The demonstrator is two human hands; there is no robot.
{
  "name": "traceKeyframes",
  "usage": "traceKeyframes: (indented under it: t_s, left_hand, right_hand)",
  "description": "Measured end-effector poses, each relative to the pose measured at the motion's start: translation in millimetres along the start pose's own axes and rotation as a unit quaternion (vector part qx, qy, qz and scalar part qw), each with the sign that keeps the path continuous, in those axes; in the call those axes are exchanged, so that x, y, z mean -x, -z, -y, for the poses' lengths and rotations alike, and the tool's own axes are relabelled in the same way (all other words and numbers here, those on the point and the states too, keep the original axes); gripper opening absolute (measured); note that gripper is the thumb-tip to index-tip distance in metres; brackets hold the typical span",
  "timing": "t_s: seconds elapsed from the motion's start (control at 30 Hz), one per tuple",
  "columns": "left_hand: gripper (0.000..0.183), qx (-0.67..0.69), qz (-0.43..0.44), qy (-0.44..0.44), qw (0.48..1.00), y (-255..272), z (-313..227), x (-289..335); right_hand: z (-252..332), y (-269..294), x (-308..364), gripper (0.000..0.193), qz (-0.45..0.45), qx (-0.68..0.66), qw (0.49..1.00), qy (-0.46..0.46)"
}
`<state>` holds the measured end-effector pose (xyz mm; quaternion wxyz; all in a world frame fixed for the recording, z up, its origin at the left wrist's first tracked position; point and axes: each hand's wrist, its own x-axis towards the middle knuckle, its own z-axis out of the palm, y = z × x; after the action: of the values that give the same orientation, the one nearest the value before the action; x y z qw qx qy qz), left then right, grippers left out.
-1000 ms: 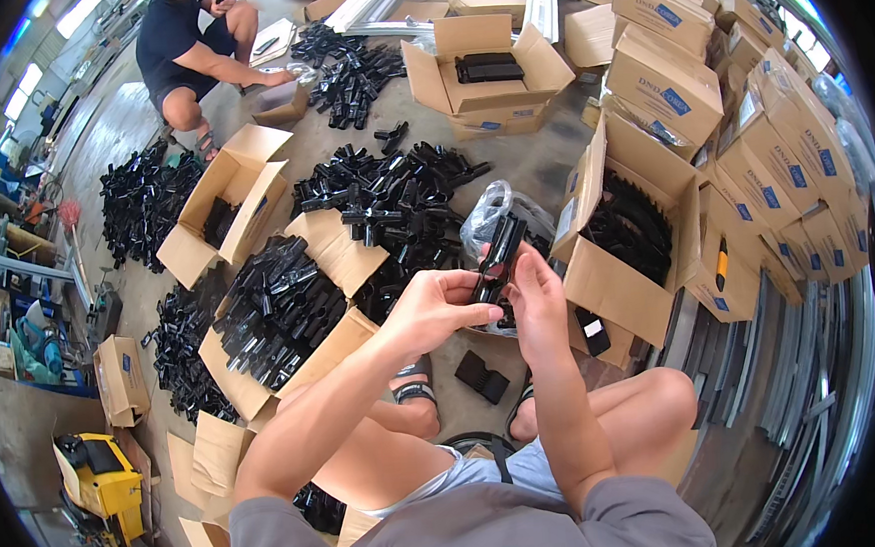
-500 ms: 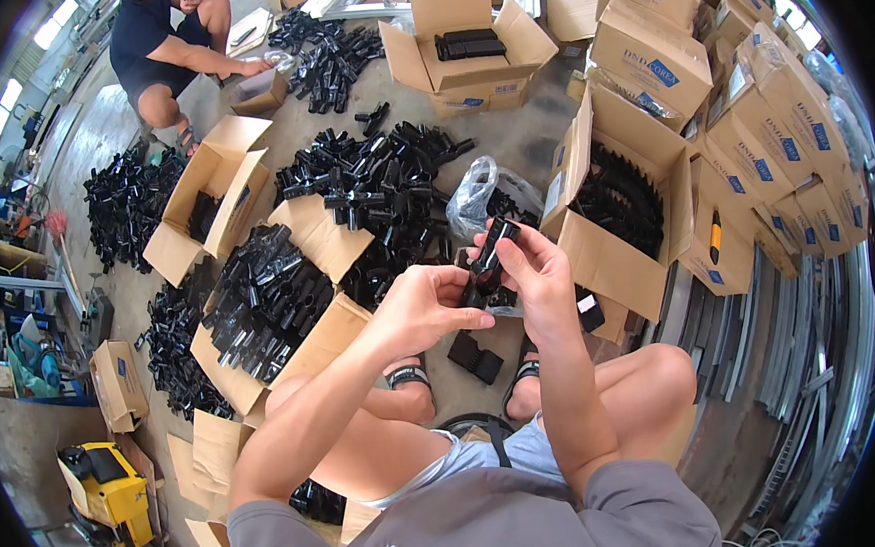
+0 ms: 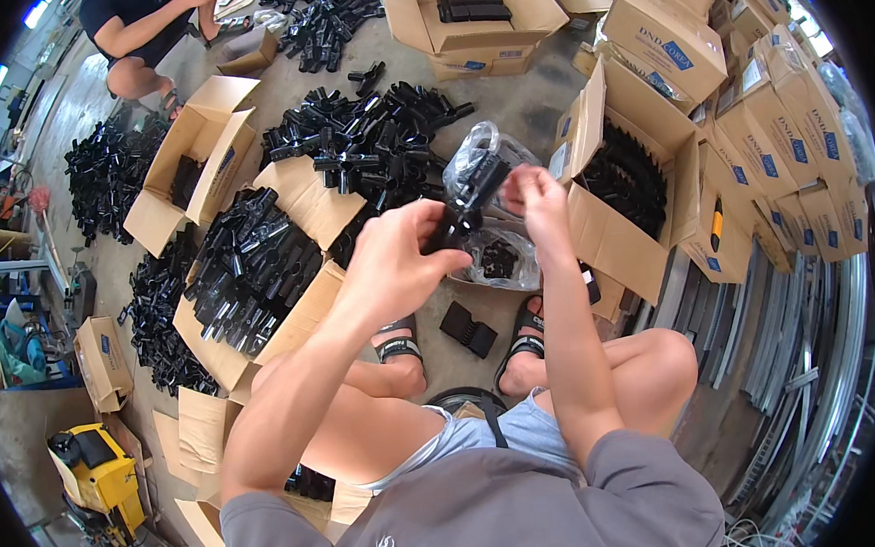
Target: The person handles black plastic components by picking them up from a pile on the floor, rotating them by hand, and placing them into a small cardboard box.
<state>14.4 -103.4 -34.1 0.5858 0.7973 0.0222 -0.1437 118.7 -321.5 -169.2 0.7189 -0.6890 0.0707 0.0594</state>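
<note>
My left hand (image 3: 401, 256) is closed around the lower end of a glossy black plastic connector (image 3: 472, 189), which tilts up to the right in front of me. Close to its upper end is my right hand (image 3: 541, 205); its fingers are smeared by motion, and whether they touch the connector cannot be made out. Beneath the connector lies a clear plastic bag (image 3: 522, 268) with small black pieces in it. A black block-shaped piece (image 3: 468, 330) rests on the floor between my feet.
Heaps of black connectors (image 3: 349, 129) spread ahead and left. An open carton (image 3: 300, 317) full of them stands at my left. Another open carton (image 3: 617, 252) at my right holds ribbed black parts. Stacked cartons (image 3: 770, 143) and metal profiles (image 3: 733, 356) line the right. A person (image 3: 137, 36) crouches far left.
My right hand has come away from its grip on the connector and moved up and right. The left hand has shifted slightly left, still holding it. The other person's arm has drawn up.
</note>
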Motion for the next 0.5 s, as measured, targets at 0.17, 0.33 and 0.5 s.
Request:
traceKeyframes:
  t_s: [0.17, 0.33, 0.5]
  left_hand:
    - [0.047, -0.146, -0.082, -0.027, 0.985, 21.6, -21.7, 3.6]
    - [0.044, -0.217, -0.115, -0.023, 0.969, 38.5, -25.1, 9.6]
    - [0.042, -0.241, -0.159, -0.113, 0.951, 37.1, -29.4, 0.3]
  right_hand:
    - [-179.3, 41.5, -33.9, 0.02, 0.019, 0.529, 0.843, -0.098]
    - [-148.0, 0.1, -50.9, 0.025, -0.111, 0.452, 0.885, 0.032]
    - [-138.2, -3.6, -134.0, 0.023, -0.121, 0.487, 0.864, -0.036]
